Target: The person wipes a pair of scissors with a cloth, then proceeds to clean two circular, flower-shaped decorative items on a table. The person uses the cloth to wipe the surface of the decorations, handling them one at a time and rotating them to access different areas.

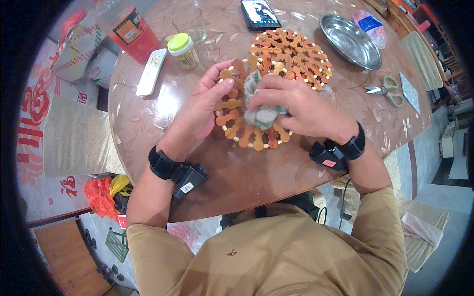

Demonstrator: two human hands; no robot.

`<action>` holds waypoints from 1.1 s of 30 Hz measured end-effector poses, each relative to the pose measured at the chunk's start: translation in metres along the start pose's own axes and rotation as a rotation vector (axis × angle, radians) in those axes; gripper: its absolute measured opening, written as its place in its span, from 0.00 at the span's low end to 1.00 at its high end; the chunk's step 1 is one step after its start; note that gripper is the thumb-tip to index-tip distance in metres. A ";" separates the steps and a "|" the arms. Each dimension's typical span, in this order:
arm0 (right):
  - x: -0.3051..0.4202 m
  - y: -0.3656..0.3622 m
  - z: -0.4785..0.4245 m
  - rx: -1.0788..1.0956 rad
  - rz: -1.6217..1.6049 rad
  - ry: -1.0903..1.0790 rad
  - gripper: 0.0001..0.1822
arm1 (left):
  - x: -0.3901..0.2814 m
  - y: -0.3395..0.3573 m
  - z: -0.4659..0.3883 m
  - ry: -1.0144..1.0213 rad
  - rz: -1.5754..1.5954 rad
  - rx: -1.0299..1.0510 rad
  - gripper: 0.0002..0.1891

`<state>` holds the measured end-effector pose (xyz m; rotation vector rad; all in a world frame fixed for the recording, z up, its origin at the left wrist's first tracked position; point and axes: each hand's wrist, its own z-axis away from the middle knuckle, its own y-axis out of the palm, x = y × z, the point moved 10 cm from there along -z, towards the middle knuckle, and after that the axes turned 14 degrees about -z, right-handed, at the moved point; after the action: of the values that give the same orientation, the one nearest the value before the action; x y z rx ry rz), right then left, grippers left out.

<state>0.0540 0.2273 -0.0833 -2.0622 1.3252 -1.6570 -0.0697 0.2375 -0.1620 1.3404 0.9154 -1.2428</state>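
A round trivet of orange-brown wooden pieces and pale beads [232, 115] lies before me, close to the near side of the table. On its left rim my left hand [208, 98] grips the edge, the thumb on top. My right hand [296, 103] holds a crumpled grey-green cloth [263, 113] against the middle of the trivet, which the cloth partly hides. Just beyond, a second, similar round trivet [292, 51] lies on the table, its near edge partly covered by the first one and my right hand.
A smartphone [260, 14], a drinking glass [190, 26], a green-lidded jar [183, 50], a white case [152, 72] and a bottle of red drink [129, 31] stand or lie beyond. Rightward are a steel dish [350, 41], scissors [387, 90] and a flat grey-blue piece [409, 92].
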 end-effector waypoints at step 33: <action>0.000 -0.013 0.000 -0.106 0.059 0.022 0.23 | -0.005 0.003 0.001 -0.052 -0.063 -0.034 0.19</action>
<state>0.0611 0.2345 -0.0751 -2.0462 1.4967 -1.6225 -0.0683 0.2363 -0.1565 1.2549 0.9443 -1.2993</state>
